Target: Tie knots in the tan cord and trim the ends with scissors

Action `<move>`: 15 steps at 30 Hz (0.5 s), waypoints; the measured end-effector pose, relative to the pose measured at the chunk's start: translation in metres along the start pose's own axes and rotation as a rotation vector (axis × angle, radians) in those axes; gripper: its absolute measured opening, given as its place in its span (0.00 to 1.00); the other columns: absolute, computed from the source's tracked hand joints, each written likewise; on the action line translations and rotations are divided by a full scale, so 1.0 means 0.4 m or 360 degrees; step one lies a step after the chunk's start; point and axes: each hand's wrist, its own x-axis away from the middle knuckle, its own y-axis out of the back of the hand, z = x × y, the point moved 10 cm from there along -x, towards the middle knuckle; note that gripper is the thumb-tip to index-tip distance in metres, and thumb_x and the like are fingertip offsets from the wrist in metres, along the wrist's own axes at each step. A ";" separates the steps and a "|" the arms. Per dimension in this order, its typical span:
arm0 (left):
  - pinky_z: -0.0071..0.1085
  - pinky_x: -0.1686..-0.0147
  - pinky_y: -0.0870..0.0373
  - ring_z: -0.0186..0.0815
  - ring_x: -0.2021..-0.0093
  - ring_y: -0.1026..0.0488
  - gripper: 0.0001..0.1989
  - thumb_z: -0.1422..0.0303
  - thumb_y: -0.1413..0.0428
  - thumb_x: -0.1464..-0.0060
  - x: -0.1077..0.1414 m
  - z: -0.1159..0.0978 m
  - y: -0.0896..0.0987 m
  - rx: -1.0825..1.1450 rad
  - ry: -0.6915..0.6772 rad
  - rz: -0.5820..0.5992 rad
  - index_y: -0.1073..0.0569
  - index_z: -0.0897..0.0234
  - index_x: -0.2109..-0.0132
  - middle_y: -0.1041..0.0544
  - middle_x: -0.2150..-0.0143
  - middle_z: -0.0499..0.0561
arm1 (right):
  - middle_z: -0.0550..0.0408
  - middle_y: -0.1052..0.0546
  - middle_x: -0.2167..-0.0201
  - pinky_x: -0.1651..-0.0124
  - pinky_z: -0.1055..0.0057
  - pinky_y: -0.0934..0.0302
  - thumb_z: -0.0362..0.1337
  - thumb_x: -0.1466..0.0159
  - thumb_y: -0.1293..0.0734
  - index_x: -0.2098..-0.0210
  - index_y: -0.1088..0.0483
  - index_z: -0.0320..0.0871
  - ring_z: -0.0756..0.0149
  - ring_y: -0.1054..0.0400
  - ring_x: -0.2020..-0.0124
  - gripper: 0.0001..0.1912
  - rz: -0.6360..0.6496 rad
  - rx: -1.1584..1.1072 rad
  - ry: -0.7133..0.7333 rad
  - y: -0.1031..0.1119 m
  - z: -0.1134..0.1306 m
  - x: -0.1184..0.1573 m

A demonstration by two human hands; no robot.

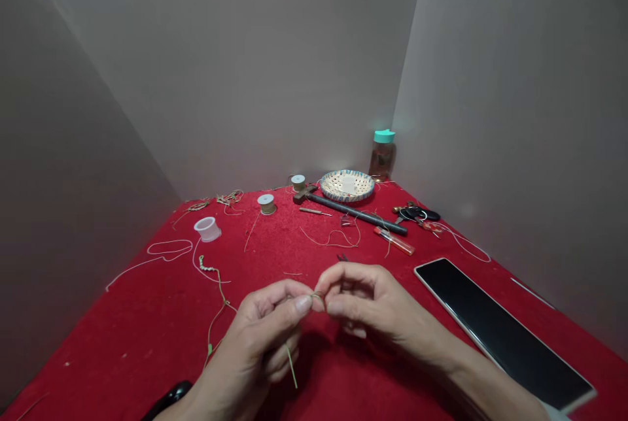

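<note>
Low over the red cloth, my left hand (271, 329) pinches a thin olive-tan cord (291, 369) between thumb and forefinger. One end of the cord hangs below the fingers. My right hand (366, 297) faces it, closed at the fingertips on a small loop of the same cord. The two hands' fingertips nearly meet, and they partly hide the loop. To the left, a similar cord (216, 316) with a twisted row of pale beads (208, 269) at its far end runs toward my left hand. Whether both pieces are one cord, I cannot tell.
A dark tablet-like slab (505, 336) lies right. Farther back are a hammer (358, 212), an orange-handled cutter (395, 241), keys (417, 214), a woven basket (331, 195), a teal-lidded jar (382, 159), spools (267, 205) and a white cup-shaped spool (209, 230). Grey walls enclose the table.
</note>
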 end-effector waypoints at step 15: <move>0.20 0.69 0.39 0.27 0.70 0.40 0.08 0.65 0.35 0.49 0.002 -0.025 0.032 -0.0239 -0.0172 -0.0162 0.21 0.64 0.71 0.33 0.70 0.45 | 0.63 0.38 0.78 0.76 0.73 0.55 0.47 0.37 0.30 0.69 0.30 0.44 0.74 0.50 0.78 0.13 -0.0040 0.0059 0.0041 0.005 0.001 0.008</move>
